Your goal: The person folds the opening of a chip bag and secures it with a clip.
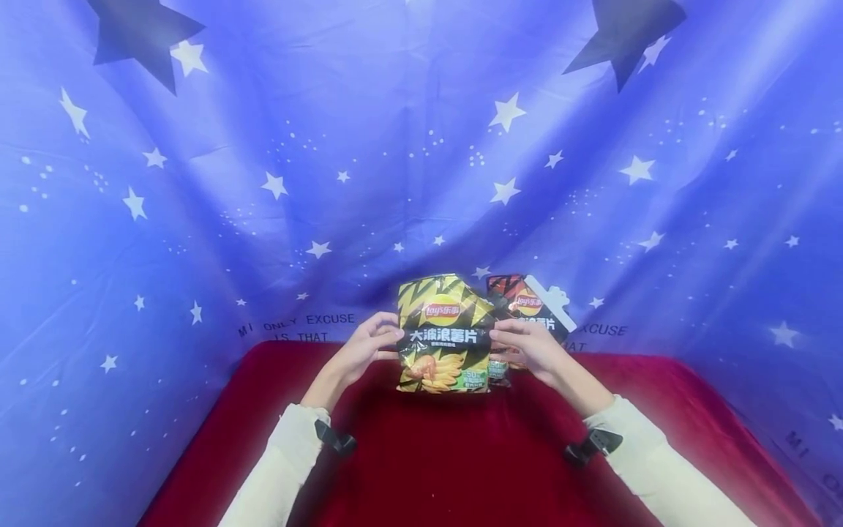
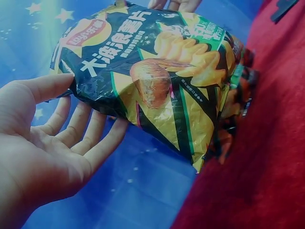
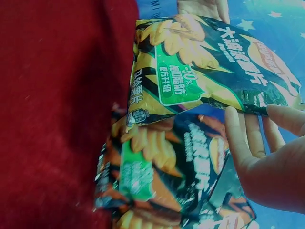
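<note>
Both hands hold a yellow-and-black Lay's potato chip bag (image 1: pixel 444 359) upright by its side edges, its printed front facing me. My left hand (image 1: pixel 364 338) pinches the left edge, thumb at the front and fingers behind, as the left wrist view also shows. On the opposite edge, my right hand (image 1: pixel 535 348) grips in the same way. The yellow bag's upper right corner slants down as if cut off. Behind it and to the right stands a red-and-black Lay's bag (image 1: pixel 503 287), partly hidden by my right hand. A white clip (image 1: pixel 549 301) lies slantwise across that bag's top corner.
A red velvety cloth (image 1: pixel 435 468) covers the table. Right behind the bags hangs a blue curtain (image 1: pixel 395 146) with white stars. In the right wrist view, part of another chip packet (image 3: pixel 147 220) shows below the red-and-black bag.
</note>
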Motion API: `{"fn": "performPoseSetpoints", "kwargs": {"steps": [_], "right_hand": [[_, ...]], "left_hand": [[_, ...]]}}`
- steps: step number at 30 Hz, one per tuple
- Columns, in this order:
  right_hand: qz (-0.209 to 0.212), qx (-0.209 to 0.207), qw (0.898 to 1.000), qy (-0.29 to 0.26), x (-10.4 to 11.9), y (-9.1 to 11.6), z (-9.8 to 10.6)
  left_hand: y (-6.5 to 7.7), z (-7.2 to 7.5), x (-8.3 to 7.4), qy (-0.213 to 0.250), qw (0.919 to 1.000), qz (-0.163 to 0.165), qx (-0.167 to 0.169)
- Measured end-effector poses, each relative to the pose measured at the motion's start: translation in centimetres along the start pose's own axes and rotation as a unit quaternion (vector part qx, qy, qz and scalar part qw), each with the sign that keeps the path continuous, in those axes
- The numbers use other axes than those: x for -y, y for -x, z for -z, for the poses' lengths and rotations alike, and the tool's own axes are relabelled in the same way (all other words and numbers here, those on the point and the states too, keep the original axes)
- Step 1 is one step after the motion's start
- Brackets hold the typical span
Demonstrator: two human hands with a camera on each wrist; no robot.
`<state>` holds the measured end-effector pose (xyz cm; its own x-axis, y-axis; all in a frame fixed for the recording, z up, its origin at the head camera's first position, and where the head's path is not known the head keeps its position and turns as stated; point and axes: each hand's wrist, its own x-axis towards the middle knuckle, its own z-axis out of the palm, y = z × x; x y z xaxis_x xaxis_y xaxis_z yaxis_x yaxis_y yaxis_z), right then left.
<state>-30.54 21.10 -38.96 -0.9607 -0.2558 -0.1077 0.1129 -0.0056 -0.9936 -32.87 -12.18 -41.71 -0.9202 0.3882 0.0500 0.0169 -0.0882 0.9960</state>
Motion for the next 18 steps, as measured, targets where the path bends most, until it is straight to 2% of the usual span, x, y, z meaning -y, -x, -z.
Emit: {"fn": "performPoseSetpoints", "kwargs": {"steps": [11,18], "right_hand": [[0.02,0.01,1.0,-0.002,-2.5,0.7,2.2],[-0.003,-0.007,1.0,0.008,-3.9,0.6,2.5]], "left_hand": [[-0.6,-1.6,2.6,0.008,0.9996,0.024,0.015],[-0.7,-2.2,3.8,0.012,0.9991,0.037,0.02]]}}
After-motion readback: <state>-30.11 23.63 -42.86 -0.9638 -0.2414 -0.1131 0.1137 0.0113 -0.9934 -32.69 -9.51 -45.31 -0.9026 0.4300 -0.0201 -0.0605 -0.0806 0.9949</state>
